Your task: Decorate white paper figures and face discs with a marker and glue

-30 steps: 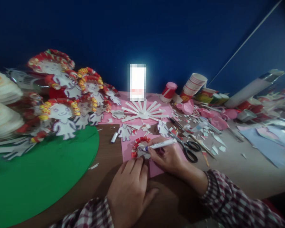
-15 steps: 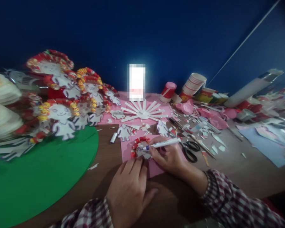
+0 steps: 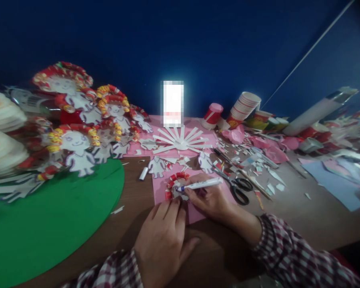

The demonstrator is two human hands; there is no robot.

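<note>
My right hand (image 3: 211,200) grips a white marker (image 3: 202,183) with a purple tip. The tip rests at the white paper doll head (image 3: 182,193), which is ringed by red and white paper curls (image 3: 168,191). My left hand (image 3: 163,230) lies flat, fingers stretched, its fingertips at the lower edge of the doll and covering part of it. Beneath the doll is a pink sheet (image 3: 159,193). The marker's loose cap (image 3: 143,173) lies to the left. Two small paper doll bodies (image 3: 157,167) lie just beyond, one on each side.
Black-handled scissors (image 3: 240,194) lie right of my right hand, among paper scraps (image 3: 258,160). Finished paper dolls (image 3: 79,152) stand by a green round board (image 3: 63,228) at left. A fan of white strips (image 3: 181,145), stacked paper cups (image 3: 244,108) and blue paper (image 3: 339,186) lie farther off.
The marker and my right hand have shifted slightly left and down over the doll's head. My left hand stays in place.
</note>
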